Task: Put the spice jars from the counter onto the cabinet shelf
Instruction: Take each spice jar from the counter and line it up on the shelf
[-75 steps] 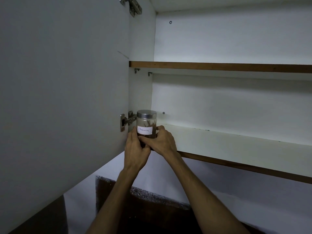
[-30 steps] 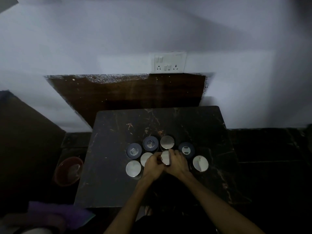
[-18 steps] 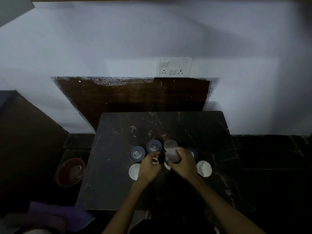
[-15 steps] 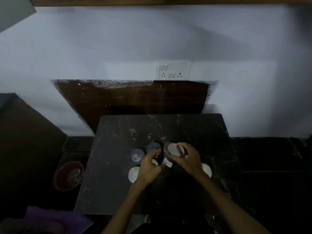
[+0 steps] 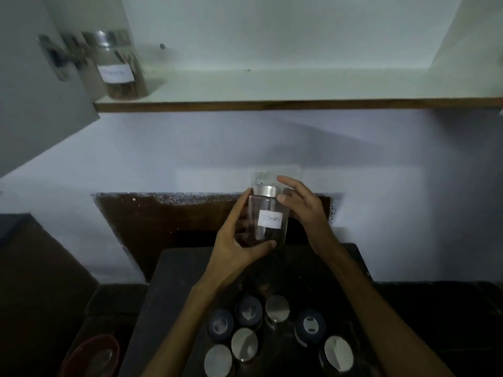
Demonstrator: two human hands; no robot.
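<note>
Spice jars: one now lifted off the table, going up toward the cabinet shelf (image 5: 272, 85).
Shelf holds a first labelled jar (image 5: 119, 69) at its left end, dark sticks inside. Table (image 5: 174, 281) keeps seven lidded jars (image 5: 277, 308) near its front edge, one fewer than a second ago. Clear jar (image 5: 268, 216), steel lid, handwritten label, dark contents low down, is in mid-air between table and shelf; left hand (image 5: 236, 240) grip wraps its base, right hand (image 5: 302, 205) fingers steady the lid. Second jar of the set on its way.
</note>
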